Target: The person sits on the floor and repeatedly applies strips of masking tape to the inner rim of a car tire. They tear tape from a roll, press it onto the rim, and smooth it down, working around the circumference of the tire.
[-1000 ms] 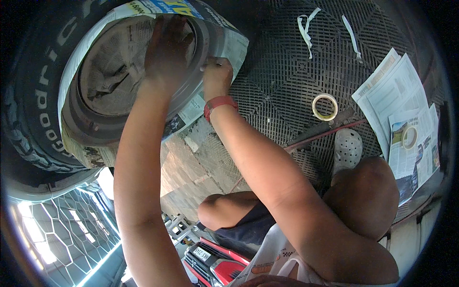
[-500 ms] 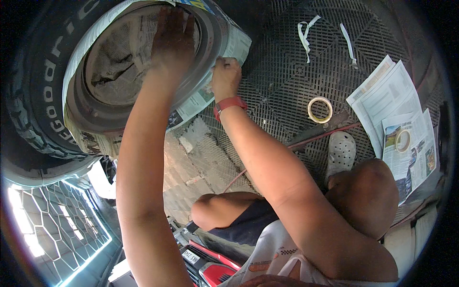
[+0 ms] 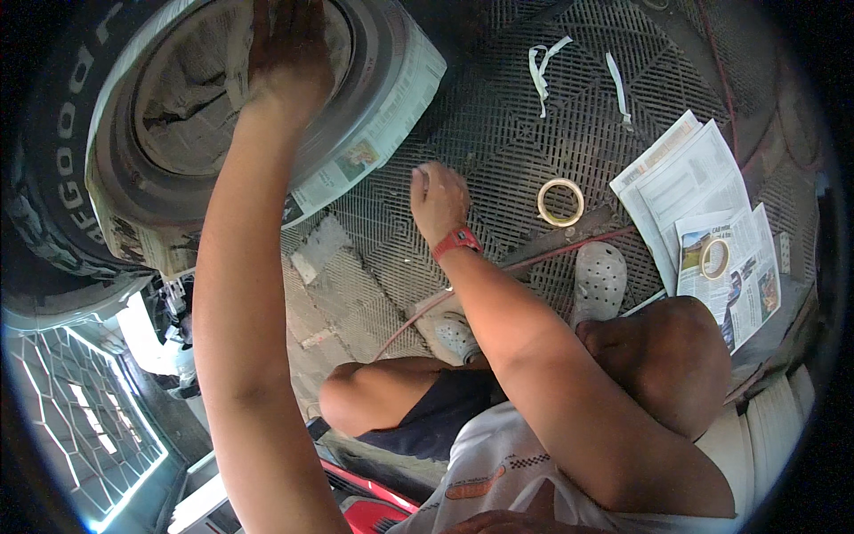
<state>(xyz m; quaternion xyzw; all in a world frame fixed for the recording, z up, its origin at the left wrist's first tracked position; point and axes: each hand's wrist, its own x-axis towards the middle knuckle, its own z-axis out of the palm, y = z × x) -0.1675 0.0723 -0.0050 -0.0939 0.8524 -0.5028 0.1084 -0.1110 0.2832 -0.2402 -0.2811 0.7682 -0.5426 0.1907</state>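
Note:
A wheel with a black tyre (image 3: 67,147) and white raised lettering stands at the upper left. Its grey rim (image 3: 325,133) is ringed by newspaper sheets (image 3: 374,133), tucked between rim and tyre. More dusty paper (image 3: 191,98) covers the middle of the wheel. My left hand (image 3: 289,67) lies on that inner part, fingers stretched out and partly in shadow. Right of the wheel and apart from the paper's edge is my right hand (image 3: 440,203), with a red watch (image 3: 458,241) on the wrist. Its fingers are curled in, and nothing shows in them.
A roll of masking tape (image 3: 560,203) lies on the dark grid floor mat (image 3: 498,151). To the right, another tape roll (image 3: 714,258) rests on stacked newspaper (image 3: 680,178). Two crumpled white strips (image 3: 538,76) lie farther off. A red hose (image 3: 569,252) crosses the floor near my shoe (image 3: 600,280).
My right hand has let go of the newspaper's edge and drawn back toward me. My left hand stays on the wheel. The whole view has shifted slightly.

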